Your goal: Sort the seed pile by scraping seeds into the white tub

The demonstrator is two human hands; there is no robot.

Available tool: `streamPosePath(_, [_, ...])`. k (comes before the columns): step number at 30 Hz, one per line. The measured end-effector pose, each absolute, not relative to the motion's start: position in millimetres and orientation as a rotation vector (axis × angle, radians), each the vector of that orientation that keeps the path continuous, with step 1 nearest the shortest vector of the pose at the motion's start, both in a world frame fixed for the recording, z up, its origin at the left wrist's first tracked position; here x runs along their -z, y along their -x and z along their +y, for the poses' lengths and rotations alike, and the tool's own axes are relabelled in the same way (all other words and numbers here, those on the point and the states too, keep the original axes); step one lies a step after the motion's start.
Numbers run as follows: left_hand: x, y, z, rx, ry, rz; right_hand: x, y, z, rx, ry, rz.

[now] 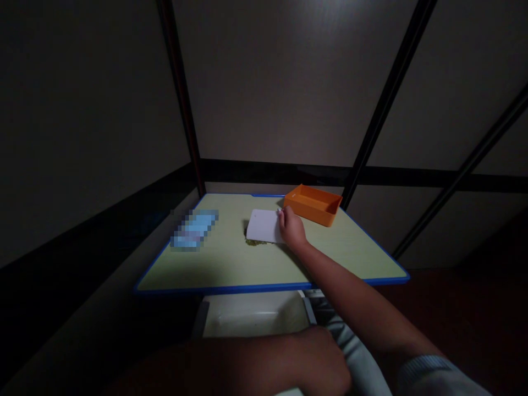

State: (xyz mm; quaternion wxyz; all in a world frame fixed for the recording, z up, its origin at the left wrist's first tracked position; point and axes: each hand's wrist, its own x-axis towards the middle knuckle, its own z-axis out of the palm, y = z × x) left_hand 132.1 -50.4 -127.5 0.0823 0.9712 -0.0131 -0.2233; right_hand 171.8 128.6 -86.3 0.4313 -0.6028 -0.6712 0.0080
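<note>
"What's laid out?"

"Your table [231,269], the tray [310,211] at its far right, then the card [264,226], mid-table. Your right hand [292,228] pinches the card's right edge; your left hand [324,357] is near, its grip I can't tell."

"And the step?"

"Holding the card over the bits [256,242], it seems. The next move likely calls for a steady pinch."
</note>
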Motion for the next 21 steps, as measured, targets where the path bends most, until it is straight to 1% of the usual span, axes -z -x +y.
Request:
streamPosePath(7, [133.9, -130.8, -51.4, 0.543, -2.94, -0.011, 86.2, -166.6, 126.0, -0.003, 1.54, -1.719])
streamPosePath(11, [137.9, -129.7, -51.7, 0.538, -2.946, -0.02, 86.3, -166.2, 124.3, -0.024, 1.535, -1.748])
streamPosePath(21, [140.6, -123.3, -51.3, 0.414, -2.987, -0.014, 89.2, -170.0, 117.0, -0.085, 1.412, -1.806])
